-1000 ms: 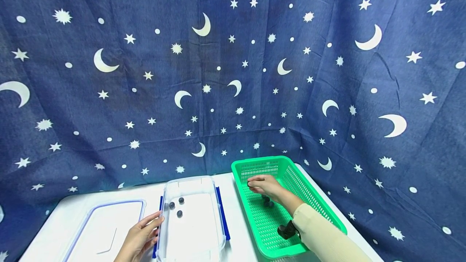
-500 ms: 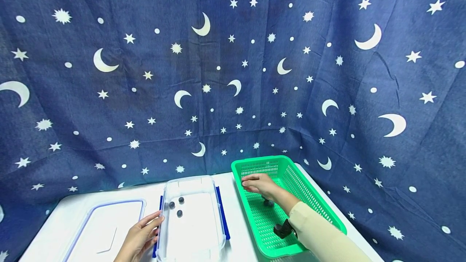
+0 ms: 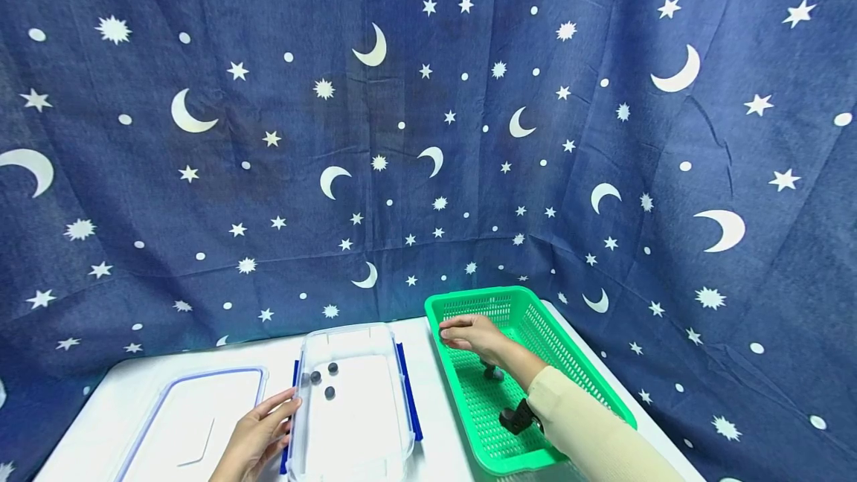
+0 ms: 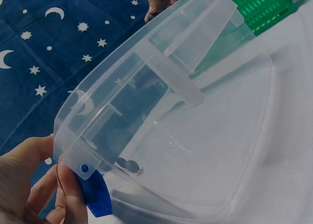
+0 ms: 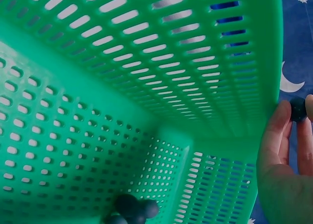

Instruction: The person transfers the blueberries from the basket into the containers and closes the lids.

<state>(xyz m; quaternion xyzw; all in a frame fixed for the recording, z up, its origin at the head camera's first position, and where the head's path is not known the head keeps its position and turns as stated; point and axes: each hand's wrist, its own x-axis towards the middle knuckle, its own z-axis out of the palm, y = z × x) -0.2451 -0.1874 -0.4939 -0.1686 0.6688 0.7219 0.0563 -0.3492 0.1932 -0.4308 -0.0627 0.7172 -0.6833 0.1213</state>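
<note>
My left hand [image 3: 257, 434] grips the left rim of a clear plastic box [image 3: 361, 422], beside its blue latch [image 4: 98, 194]. Three small dark balls lie on the box floor, one of them a dark ball [image 3: 330, 393] a little apart from the others. My right hand [image 3: 474, 337] pinches a small dark blue ball [image 5: 298, 109] between thumb and fingertips, over the left rim of a green perforated basket [image 3: 455, 393]. Several similar dark balls [image 5: 128, 209] sit clustered on the basket floor, partly hidden by my right arm in the head view.
A clear lid with a blue-edged seal [image 3: 161, 400] lies left of the box on the white tabletop [image 3: 428, 370]. A dark blue curtain [image 3: 402, 132] with moons and stars hangs behind. A black wrist mount [image 3: 517, 417] sits under the right sleeve.
My right hand has moved left from inside the basket to its left rim, carrying the dark ball. The left hand and the box have stayed in place.
</note>
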